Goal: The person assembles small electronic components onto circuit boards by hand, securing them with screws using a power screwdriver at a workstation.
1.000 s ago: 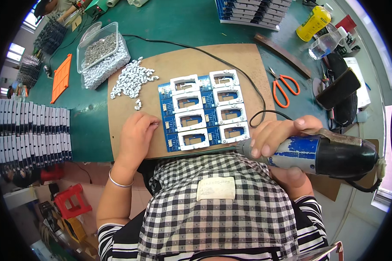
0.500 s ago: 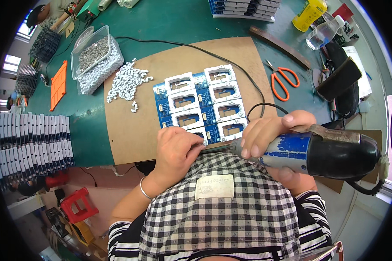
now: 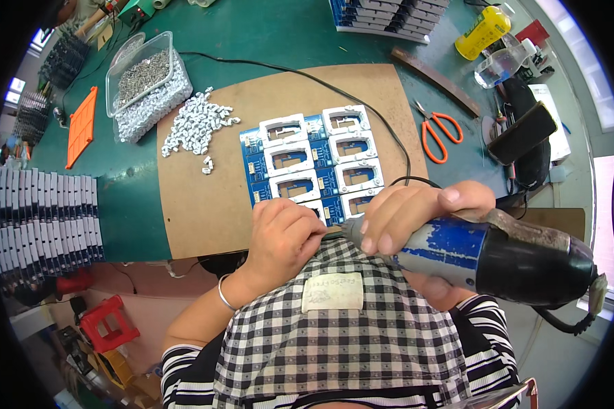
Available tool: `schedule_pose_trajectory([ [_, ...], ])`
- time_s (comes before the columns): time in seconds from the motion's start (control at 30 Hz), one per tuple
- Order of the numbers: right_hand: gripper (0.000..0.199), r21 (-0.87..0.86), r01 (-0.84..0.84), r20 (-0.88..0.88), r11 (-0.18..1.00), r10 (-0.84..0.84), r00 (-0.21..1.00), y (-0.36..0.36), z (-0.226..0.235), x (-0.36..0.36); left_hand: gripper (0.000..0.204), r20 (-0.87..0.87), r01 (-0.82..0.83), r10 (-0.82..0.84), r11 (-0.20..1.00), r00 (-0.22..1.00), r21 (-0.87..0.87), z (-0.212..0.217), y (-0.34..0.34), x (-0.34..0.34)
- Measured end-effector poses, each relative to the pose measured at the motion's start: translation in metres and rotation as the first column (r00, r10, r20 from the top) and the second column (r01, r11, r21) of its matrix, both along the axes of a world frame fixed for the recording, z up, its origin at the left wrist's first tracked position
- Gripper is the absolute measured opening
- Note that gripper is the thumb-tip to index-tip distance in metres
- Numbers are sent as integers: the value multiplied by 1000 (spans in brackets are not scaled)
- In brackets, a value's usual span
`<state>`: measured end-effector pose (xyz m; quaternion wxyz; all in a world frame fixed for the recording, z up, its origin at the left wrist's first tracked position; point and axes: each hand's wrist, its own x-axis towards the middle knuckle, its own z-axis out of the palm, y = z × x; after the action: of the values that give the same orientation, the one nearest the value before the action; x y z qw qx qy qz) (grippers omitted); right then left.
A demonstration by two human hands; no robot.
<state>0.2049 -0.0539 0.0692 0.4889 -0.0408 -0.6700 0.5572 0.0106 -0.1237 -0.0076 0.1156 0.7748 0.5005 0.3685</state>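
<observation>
My right hand (image 3: 416,211) is wrapped round a blue and black electric screwdriver (image 3: 450,255), which lies nearly level with its tip end toward my left fingers. My left hand (image 3: 286,235) is closed in a pinch at the near edge of a blue circuit board panel (image 3: 327,180); whatever is between the fingertips is hidden. White plastic frames (image 3: 355,146) sit on the panel in two columns, each with an oblong opening. My hands cover parts of the nearest two frames. The panel rests on a brown board (image 3: 211,204).
Small white parts (image 3: 196,123) lie in a heap left of the panel, beside a clear tub (image 3: 147,88) of screws and white parts. Orange-handled scissors (image 3: 440,133) lie to the right, near a dark bar (image 3: 436,82). Stacked boards (image 3: 44,215) stand at left. A black cable (image 3: 286,68) crosses the table.
The screwdriver in my right hand has moved left, bringing its tip end close to my left fingertips. My left hand has shifted slightly right and stays pinched. The view has shifted a little.
</observation>
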Motion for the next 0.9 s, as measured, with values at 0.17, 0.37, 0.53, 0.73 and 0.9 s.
schedule_pose_trajectory([
  [0.17,58,-25,22,44,999,-21,999,-2,-4,-9,24,20,22,-23,999,1000,39,-7,1,-6],
  [0.37,59,-118,8,75,993,1,997,0,-7,-16,45,115,10,-12,1000,993,14,-8,3,-7],
  [0.53,62,-128,51,118,990,-36,992,-2,-5,-21,53,118,43,-47,998,992,35,-11,3,-9],
  [0.73,66,-78,40,144,996,-28,989,-1,-2,-21,55,118,75,-77,997,990,20,-14,3,-10],
  [0.9,65,-153,65,143,986,-43,989,-5,-2,-24,56,114,71,-75,997,991,37,-16,2,-10],
])
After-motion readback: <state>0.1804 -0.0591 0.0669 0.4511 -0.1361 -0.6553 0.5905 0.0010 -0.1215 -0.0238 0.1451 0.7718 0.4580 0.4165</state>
